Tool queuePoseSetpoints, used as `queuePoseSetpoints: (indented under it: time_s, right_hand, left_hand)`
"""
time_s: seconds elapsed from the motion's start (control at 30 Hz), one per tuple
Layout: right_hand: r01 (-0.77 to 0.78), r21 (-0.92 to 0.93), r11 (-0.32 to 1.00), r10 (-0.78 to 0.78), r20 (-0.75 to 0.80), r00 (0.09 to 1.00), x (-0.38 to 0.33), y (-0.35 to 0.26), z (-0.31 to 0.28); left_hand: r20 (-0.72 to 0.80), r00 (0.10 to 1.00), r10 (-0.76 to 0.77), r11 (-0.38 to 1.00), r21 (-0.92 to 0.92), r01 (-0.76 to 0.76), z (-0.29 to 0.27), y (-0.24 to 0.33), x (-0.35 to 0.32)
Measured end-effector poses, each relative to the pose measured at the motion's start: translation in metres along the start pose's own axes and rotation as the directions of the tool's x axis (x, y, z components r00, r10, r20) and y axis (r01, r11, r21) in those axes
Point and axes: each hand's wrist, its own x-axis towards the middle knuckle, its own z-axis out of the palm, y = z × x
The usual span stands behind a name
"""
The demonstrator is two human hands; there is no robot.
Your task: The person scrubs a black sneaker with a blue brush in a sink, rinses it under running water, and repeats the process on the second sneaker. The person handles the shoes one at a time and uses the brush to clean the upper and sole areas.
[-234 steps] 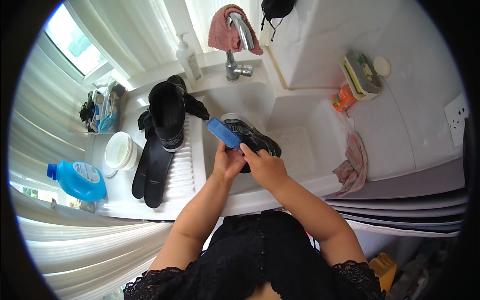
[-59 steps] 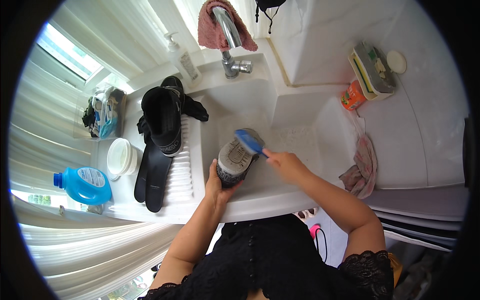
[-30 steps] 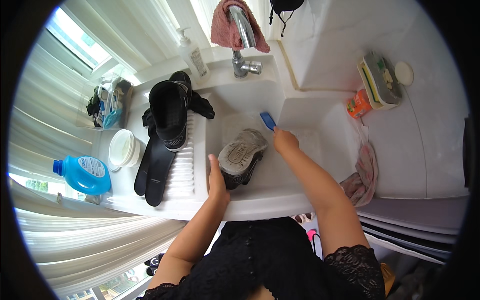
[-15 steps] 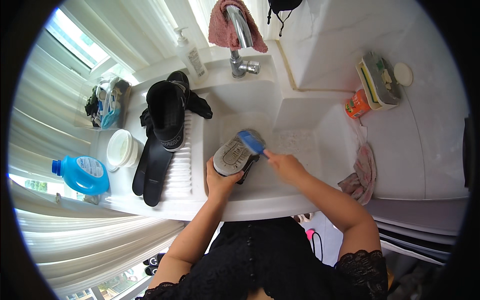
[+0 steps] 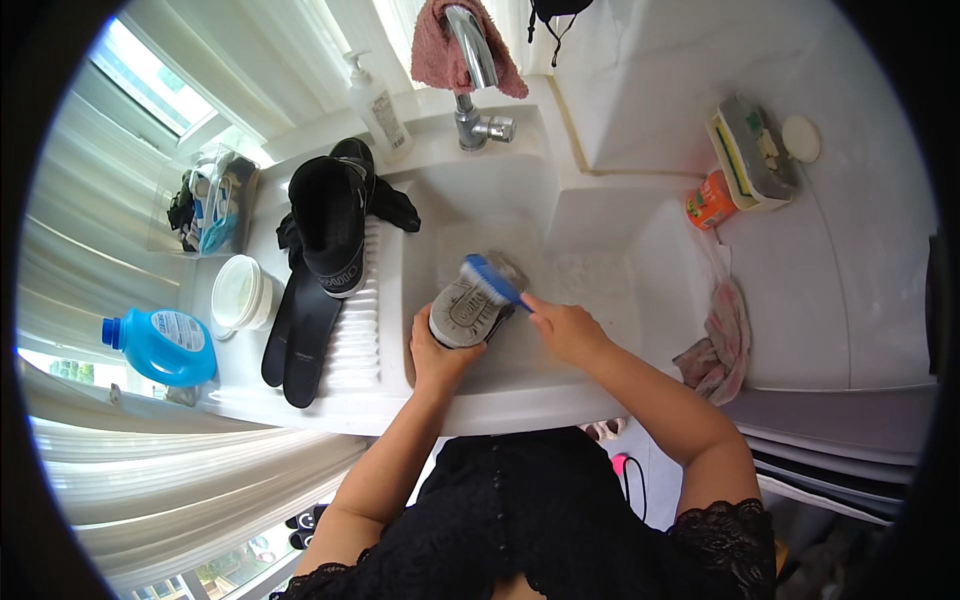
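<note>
My left hand (image 5: 437,352) grips the heel end of a black shoe (image 5: 462,313) held sole-up over the white sink basin (image 5: 590,250). The grey sole faces me. My right hand (image 5: 563,326) holds a blue scrub brush (image 5: 487,279) by its handle, and the bristles rest on the toe half of the sole. Both hands are close together above the near side of the basin.
A second black shoe (image 5: 329,226) and black insoles (image 5: 298,330) lie on the ribbed drainer. Left of them stand a white bowl (image 5: 240,292), a blue detergent bottle (image 5: 160,345) and a pump bottle (image 5: 377,102). A pink cloth (image 5: 445,45) hangs over the tap (image 5: 478,70). Sponges (image 5: 748,155), an orange cup (image 5: 710,203) and a pink rag (image 5: 722,335) sit right.
The brush has slid back and forth along the sole; half a second ago it lay at the toe end, and now it sits slightly further toward the middle. My left hand keeps its grip.
</note>
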Motion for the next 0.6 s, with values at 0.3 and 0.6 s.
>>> queuePoseSetpoints:
  time_s: [0.3,0.6]
  right_hand:
    - [0.011,-0.059,0.998,-0.009,0.025,1.000,-0.009,-0.025,0.001]
    - [0.027,-0.087,0.996,-0.022,0.052,0.998,0.021,-0.014,0.013]
  left_hand:
    - [0.039,0.994,-0.107,0.954,-0.276,0.113,-0.001,0.004,-0.002]
    - [0.044,0.983,-0.179,0.924,-0.336,0.183,-0.003,0.018,-0.004]
